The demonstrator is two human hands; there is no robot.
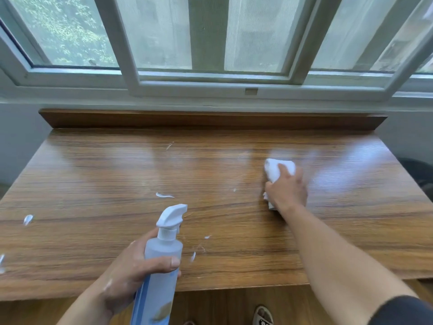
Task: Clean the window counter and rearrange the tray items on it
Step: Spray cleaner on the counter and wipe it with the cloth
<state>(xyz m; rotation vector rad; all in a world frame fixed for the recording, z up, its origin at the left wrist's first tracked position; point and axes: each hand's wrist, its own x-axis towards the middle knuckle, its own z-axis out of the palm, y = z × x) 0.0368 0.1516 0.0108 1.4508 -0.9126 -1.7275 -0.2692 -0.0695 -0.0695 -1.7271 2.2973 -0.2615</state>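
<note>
Both our hands busy, right hand (287, 188) clutching white cloth (274, 168) on wooden counter (93, 184), left hand (131, 266) gripping spray bottle (164, 254) lower centre.

One table (93, 160). One spray bottle (161, 259), held in the left grip (131, 266). One white cloth (278, 170), under the right grip (287, 190). About seven white smears (165, 195), all left of the right grip.

Single view, head-mounted, wide-angle. It faces forward and steeply down from above the near edge of the wooden tabletop (117, 174). Range is close: the tabletop spans the frame side to side. The window (161, 34) runs across the top, beyond the tabletop's far edge. A shoe (263, 315) shows below the near edge. Straight lines bow toward the corners.
</note>
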